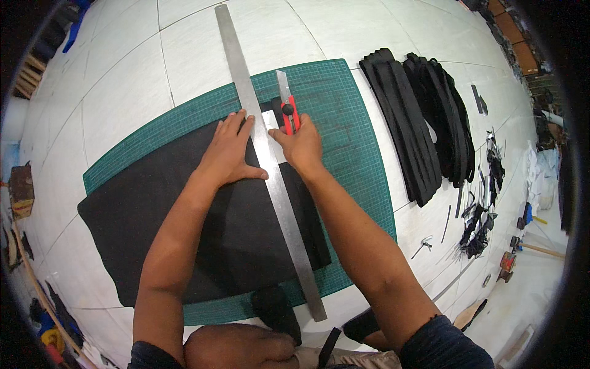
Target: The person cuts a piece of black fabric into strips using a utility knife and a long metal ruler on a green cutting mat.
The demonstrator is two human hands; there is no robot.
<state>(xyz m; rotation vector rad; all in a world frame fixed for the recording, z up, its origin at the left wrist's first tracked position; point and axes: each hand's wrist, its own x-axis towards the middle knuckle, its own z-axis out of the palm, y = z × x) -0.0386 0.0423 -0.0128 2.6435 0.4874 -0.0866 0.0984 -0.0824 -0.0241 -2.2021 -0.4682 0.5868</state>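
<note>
A long metal ruler [283,209] lies slanted across a large black sheet of material [160,209], which rests on a green cutting mat [362,166]. My left hand [226,150] presses down with spread fingers, fingertips and thumb touching the ruler. Closed around a red utility knife [292,115] is my right hand [302,146], just right of the ruler. The knife's blade is out and points away from me; whether it touches anything is unclear. A small white piece [268,119] lies beside the ruler, partly hidden by my right hand.
Bundles of folded black strips [402,123] lie right of the mat on white floor tiles. Farther right are a pile of black scraps [476,227] and a small metal wing-shaped piece [423,245]. A wooden block [22,190] stands at the far left.
</note>
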